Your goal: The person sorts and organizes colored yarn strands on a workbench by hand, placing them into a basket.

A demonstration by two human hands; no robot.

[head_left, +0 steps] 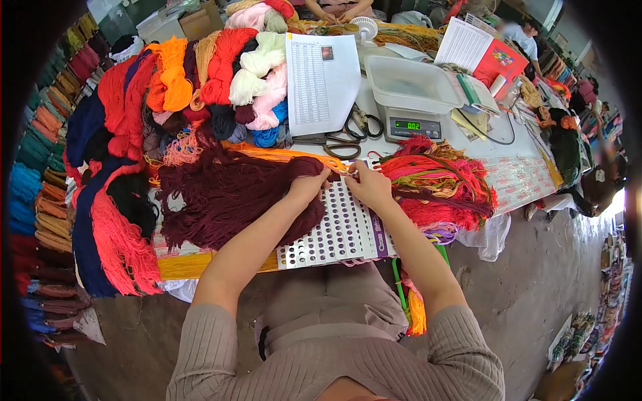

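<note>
My left hand [310,185] is closed on one end of a thick dark maroon yarn bundle [221,190], which spreads out to the left over the table. Close beside it, my right hand [370,186] pinches at the top edge of a white card [334,230] punched with rows of round holes. What sits between those right fingertips is too small to make out. A purple printed strip [380,234] runs down the card's right side. Orange yarn [281,155] passes behind both hands. A bundle of mixed red, pink and green yarn [435,180] lies right of my right hand.
Black-handled scissors [344,144] lie beyond my hands. A digital scale [414,127] carries a clear plastic tray [411,83]. A printed sheet [322,83] and coloured yarn skeins [221,67] cover the back left. Across the table sits another person [339,10].
</note>
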